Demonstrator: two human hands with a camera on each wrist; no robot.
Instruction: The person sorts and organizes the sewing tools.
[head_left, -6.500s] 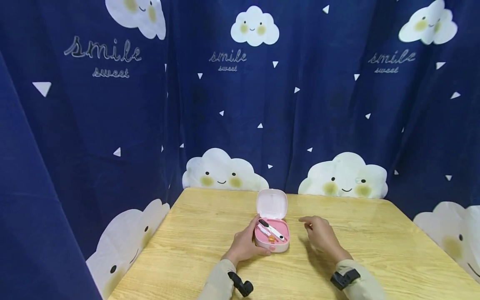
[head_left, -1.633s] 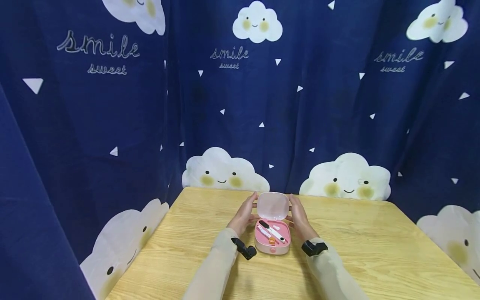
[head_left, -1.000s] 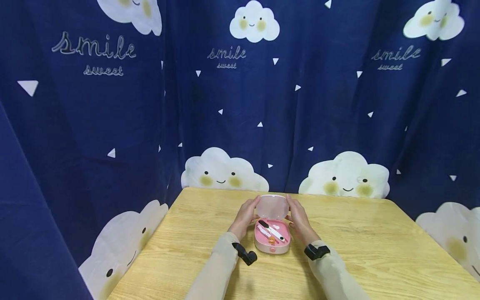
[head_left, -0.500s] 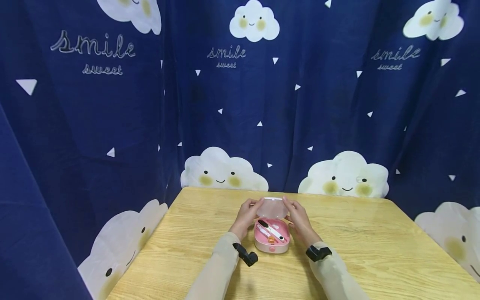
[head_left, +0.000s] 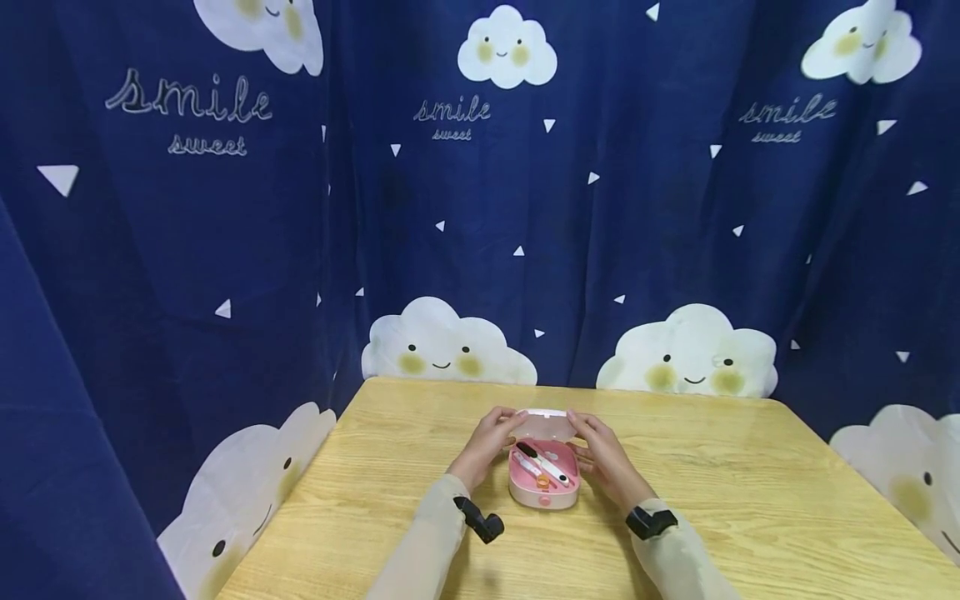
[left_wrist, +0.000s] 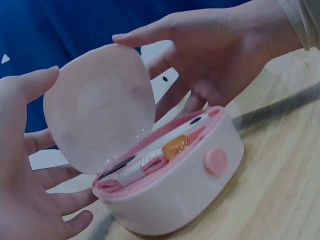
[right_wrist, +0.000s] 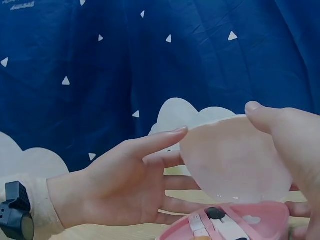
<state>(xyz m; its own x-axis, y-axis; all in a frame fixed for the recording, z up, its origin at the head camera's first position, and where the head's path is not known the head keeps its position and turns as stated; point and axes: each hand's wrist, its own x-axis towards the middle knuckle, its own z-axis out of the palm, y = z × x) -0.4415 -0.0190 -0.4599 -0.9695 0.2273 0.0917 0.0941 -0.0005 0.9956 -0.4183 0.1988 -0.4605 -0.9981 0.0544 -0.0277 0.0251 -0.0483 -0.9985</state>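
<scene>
A small pink-and-white box [head_left: 544,497] with a round pink button stands on the table, its hinged pale lid [left_wrist: 102,100] raised and tilted forward over it. Inside lie a white tool with a black end [head_left: 542,462], a folded pink-and-white strip [left_wrist: 135,175] and a small orange piece [left_wrist: 176,148]. My left hand [head_left: 483,446] holds the lid's left side, thumb at its upper edge, lower fingers near the box wall. On the opposite side my right hand [head_left: 603,454] holds the lid likewise, thumb at the edge and fingers spread behind. Parts of the fingers are hidden behind the lid.
The light wooden table [head_left: 360,492] carries the box near its far middle. Behind it hangs a dark blue curtain [head_left: 480,208] with white clouds. A black camera is strapped on each wrist, the left one [head_left: 480,521] beside the box.
Earlier my left hand held the box's side and my right hand was apart from it. Both hands then went to the lid, which has tilted forward and lower since.
</scene>
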